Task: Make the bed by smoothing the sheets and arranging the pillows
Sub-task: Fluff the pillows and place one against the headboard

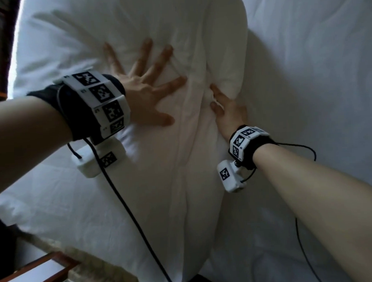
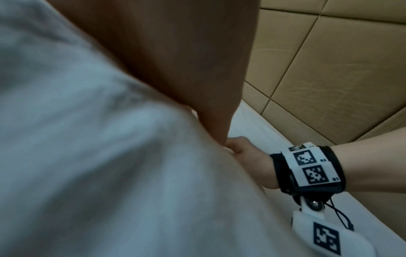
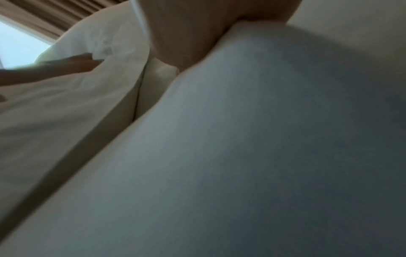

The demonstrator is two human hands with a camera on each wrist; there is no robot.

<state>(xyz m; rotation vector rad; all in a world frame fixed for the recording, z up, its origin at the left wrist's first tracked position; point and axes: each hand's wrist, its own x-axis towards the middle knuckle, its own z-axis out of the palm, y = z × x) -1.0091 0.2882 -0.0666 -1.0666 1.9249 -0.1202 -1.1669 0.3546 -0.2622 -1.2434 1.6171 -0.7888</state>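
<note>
The big white pillow lies long-ways on the white bed sheet, running away from you up the middle. Your left hand lies flat on top of it with the fingers spread wide, pushing a dent into the soft cloth. Your right hand is at the pillow's right edge, where it meets the sheet. Its fingers curl into a fold of the pillow cloth and pinch it. Behind the bed is a tan padded headboard.
</note>
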